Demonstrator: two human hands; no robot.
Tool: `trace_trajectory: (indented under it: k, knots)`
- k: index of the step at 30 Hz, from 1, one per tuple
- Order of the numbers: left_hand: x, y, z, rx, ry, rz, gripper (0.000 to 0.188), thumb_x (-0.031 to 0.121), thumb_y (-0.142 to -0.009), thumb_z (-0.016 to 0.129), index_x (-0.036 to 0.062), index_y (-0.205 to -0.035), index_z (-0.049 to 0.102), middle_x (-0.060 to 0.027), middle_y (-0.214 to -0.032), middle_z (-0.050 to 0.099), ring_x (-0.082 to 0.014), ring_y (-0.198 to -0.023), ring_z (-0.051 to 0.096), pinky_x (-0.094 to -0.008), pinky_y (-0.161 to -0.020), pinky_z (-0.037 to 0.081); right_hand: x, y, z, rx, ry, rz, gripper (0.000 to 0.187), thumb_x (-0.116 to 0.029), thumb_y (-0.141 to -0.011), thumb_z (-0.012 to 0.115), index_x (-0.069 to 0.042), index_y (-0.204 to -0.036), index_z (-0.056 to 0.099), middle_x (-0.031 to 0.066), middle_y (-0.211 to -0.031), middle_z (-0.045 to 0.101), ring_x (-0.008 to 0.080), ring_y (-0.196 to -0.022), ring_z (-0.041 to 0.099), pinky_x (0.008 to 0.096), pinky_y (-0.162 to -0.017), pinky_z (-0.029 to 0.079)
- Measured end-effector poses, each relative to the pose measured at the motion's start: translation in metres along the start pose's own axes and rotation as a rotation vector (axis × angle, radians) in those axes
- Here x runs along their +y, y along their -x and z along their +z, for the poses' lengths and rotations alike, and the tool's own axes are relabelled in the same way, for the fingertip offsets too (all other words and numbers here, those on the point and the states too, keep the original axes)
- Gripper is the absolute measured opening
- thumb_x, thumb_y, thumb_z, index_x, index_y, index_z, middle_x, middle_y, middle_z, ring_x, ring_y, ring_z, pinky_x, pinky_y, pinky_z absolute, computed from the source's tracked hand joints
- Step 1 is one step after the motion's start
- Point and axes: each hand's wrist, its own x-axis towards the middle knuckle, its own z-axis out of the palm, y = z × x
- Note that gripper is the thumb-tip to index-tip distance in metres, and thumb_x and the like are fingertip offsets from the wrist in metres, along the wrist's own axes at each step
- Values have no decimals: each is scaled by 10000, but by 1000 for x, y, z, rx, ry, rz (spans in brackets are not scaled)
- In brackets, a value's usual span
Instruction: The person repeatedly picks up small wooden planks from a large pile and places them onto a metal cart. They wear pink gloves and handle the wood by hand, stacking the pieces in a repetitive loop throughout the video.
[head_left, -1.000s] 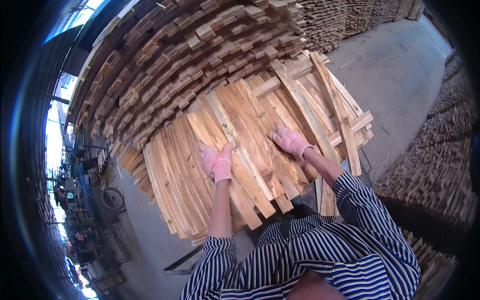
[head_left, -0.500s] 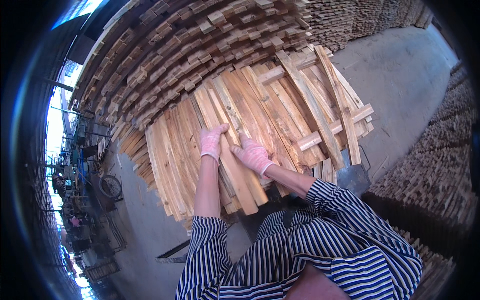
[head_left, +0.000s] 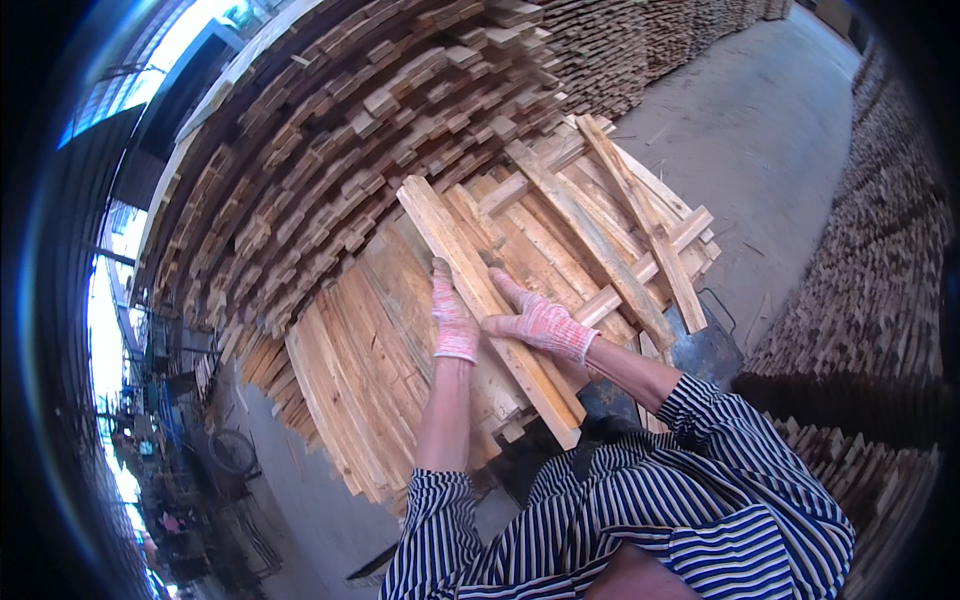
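Note:
A small bundle of long wooden slats [head_left: 463,268] is squeezed between my two hands, slanting from upper left to lower right above the pile. My left hand [head_left: 453,318], in a pink-and-white glove, presses along the left side with its fingers pointing away from me. From the right side my right hand [head_left: 545,322], gloved alike, grips the slats, its thumb lying across the top. Beneath and to the left lies a layer of flat wooden boards [head_left: 345,365]. How far the slats are lifted off it is hard to tell.
Two loose slats [head_left: 590,240] lie crosswise over crosspieces [head_left: 690,230] on the pile's right part. Behind rises a tall stack of sawn wood [head_left: 330,150]. More stacked wood [head_left: 850,290] lines the right, beyond the concrete floor [head_left: 740,130]. A wheel [head_left: 232,452] stands at left.
The slats between my hands have shifted right across the pile and now stand clear of the boards on their left. Both hands moved with them, and the view has tilted.

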Motion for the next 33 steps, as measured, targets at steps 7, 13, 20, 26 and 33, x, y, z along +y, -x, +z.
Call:
trace_trajectory:
  k: [7, 13, 20, 26, 33]
  knots:
    - [-24, -33, -12, 151, -1798, 437, 809, 591, -1019, 437, -20, -1535, 315, -231, -1516, 448, -382, -1422, 392, -432, -1180, 331, 34, -36, -69, 191, 390, 80, 822, -436, -838, 673, -131, -1549, 397, 226, -1302, 630, 346, -1134, 658, 434, -940, 526]
    - [-30, -9, -45, 70, -2198, 399, 797, 520, -1020, 409, -30, -1571, 244, -262, -1651, 174, -415, -1548, 87, -566, -1239, 76, 61, -82, -31, 219, 446, 12, 525, -367, -980, 556, -155, -1458, 506, 218, -1304, 607, 412, -1196, 589, 452, -996, 490]
    - [-36, -9, -39, 86, -2193, 359, 795, 518, -1018, 416, -15, -1580, 232, -237, -1655, 190, -385, -1553, 100, -548, -1244, 83, 74, -109, -29, 303, 338, -16, 379, -228, -976, 556, -129, -1342, 569, 220, -1228, 627, 412, -1145, 604, 475, -965, 495]
    - [-29, -5, -34, 97, -2157, 294, 815, 552, -1017, 400, 2, -1591, 218, -230, -1656, 204, -366, -1558, 95, -546, -1251, 64, 55, -108, -58, 666, 953, -166, 441, -201, -889, 631, -151, -1322, 561, 192, -1195, 637, 404, -1137, 618, 515, -904, 516]
    - [-34, -7, -36, 87, -2118, 310, 820, 577, -1024, 395, 2, -1585, 233, -236, -1655, 203, -389, -1549, 112, -550, -1244, 80, 86, -62, -107, 435, 589, 120, 489, -150, -874, 619, -181, -1348, 500, 260, -1100, 614, 455, -989, 645, 541, -801, 530]
